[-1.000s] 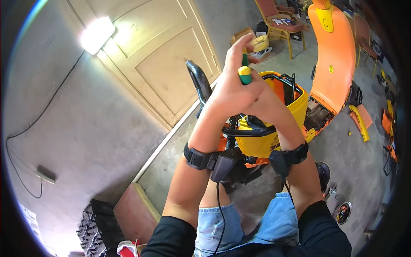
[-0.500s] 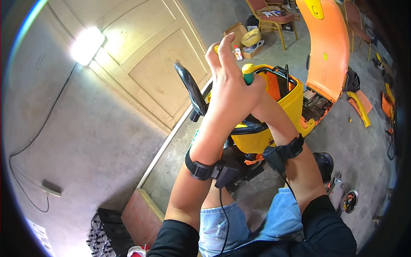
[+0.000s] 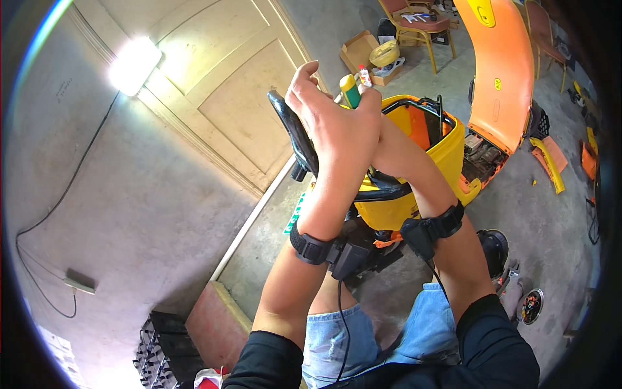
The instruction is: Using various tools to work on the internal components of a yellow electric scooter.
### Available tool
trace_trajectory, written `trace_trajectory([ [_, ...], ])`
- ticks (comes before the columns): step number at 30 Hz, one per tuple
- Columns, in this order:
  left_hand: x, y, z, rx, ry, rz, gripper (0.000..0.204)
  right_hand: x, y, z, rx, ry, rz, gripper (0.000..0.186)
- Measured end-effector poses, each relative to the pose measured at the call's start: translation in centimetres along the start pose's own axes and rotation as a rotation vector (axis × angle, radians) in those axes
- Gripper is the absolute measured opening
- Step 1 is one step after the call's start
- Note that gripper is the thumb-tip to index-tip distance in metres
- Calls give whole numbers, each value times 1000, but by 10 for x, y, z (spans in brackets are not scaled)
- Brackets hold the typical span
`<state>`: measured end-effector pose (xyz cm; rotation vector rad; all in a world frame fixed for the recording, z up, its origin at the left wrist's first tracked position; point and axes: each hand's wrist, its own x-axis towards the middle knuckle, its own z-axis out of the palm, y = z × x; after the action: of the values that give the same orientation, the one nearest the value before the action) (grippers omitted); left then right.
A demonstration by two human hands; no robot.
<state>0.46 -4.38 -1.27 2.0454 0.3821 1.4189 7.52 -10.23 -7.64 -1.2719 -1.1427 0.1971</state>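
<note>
My left hand point(image 3: 330, 126) is raised over the front of a yellow scooter body point(image 3: 389, 212), its fingers bent. Between its thumb and fingers sticks up a yellow-and-green handle point(image 3: 350, 92), which looks like a screwdriver's; its shaft is hidden. My right forearm point(image 3: 424, 178) crosses up behind the left hand, so my right hand and its fingers are hidden. Just left of my left hand a black curved bar point(image 3: 293, 133) rises from the scooter. Both wrists wear black strapped devices, the left one point(image 3: 314, 249) and the right one point(image 3: 433, 232).
A long orange panel point(image 3: 499, 71) stands at the right, above the opened scooter compartment point(image 3: 483, 155). Loose yellow trim point(image 3: 547, 165) and a bowl of small parts point(image 3: 531, 306) lie on the floor. A wooden door point(image 3: 240, 91) and black crates point(image 3: 170, 353) are at left.
My left hand has shifted left and slightly down, and its raised fingers have curled in. The yellow-and-green handle has moved left and tilted. The whole view has shifted slightly.
</note>
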Motion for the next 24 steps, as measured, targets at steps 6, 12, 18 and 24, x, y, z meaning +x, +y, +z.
trace_trajectory([
  [6,1,-1,8,4,104,-25,74,2,-1,-1,81,-15,11,28],
  [12,-5,2,8,26,109,2,79,-1,-2,-6,92,-12,-51,21],
  [18,-5,2,5,67,84,-5,78,-1,-2,-6,103,-46,60,24],
  [24,-1,2,12,134,102,47,72,-2,-7,-3,274,37,-9,30],
])
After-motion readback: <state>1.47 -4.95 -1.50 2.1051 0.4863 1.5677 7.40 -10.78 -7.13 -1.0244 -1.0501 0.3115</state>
